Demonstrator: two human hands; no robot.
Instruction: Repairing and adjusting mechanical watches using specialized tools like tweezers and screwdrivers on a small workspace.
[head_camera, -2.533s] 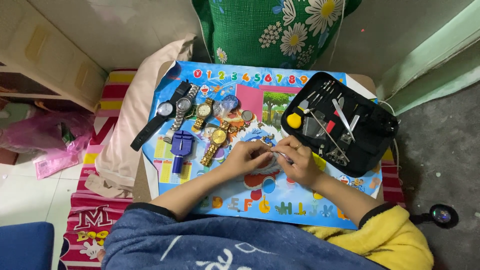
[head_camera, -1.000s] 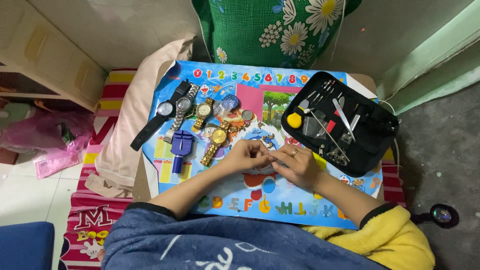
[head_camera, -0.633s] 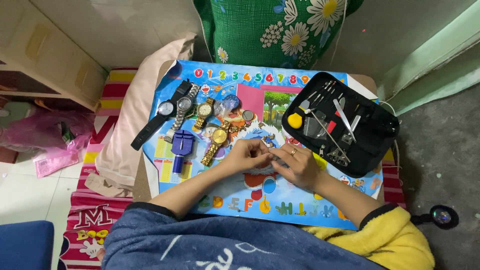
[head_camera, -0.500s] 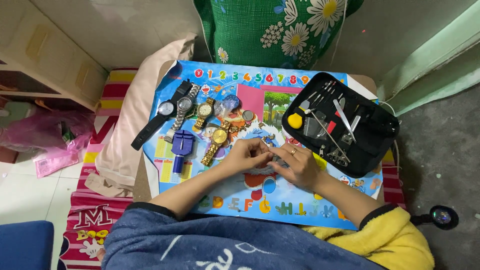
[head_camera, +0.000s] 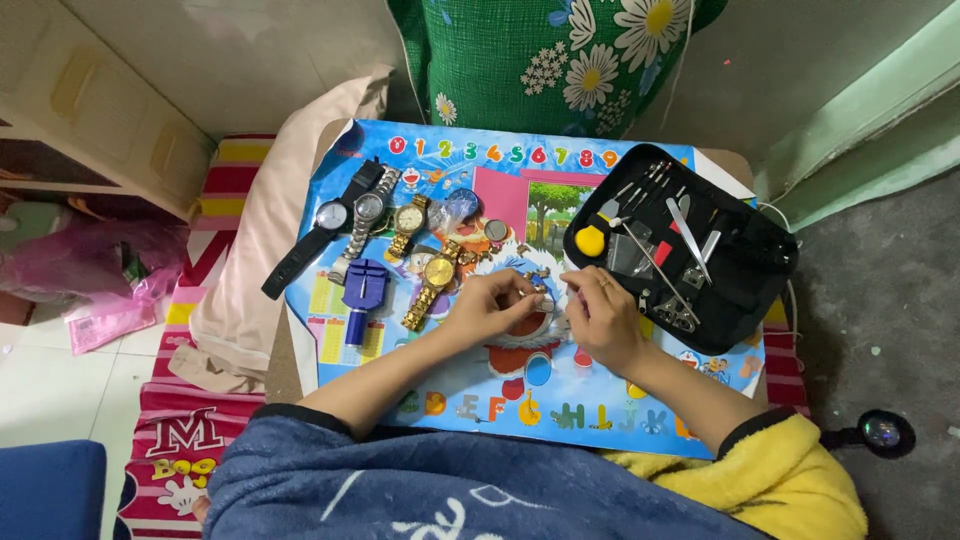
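Note:
My left hand (head_camera: 490, 303) pinches a small metal watch part (head_camera: 533, 285) over the middle of a colourful picture mat (head_camera: 470, 405). My right hand (head_camera: 600, 312) sits just right of it, fingers curled toward the same piece; what it grips is too small to tell. Left of my hands lie a gold watch (head_camera: 432, 283), a blue strap tool (head_camera: 361, 294), a black-strapped watch (head_camera: 320, 226), a silver watch (head_camera: 362, 222) and another gold watch (head_camera: 407, 222).
A black tool case (head_camera: 735, 290) with tweezers, screwdrivers and a yellow ball lies open at the right. A beige cushion (head_camera: 255, 260) lies along the left edge, a green flowered cushion (head_camera: 540, 60) at the back. A pink plastic bag (head_camera: 90, 275) lies on the floor.
My right hand has drawn slightly back from the left, then closed in again. The watches and the tool case have not moved.

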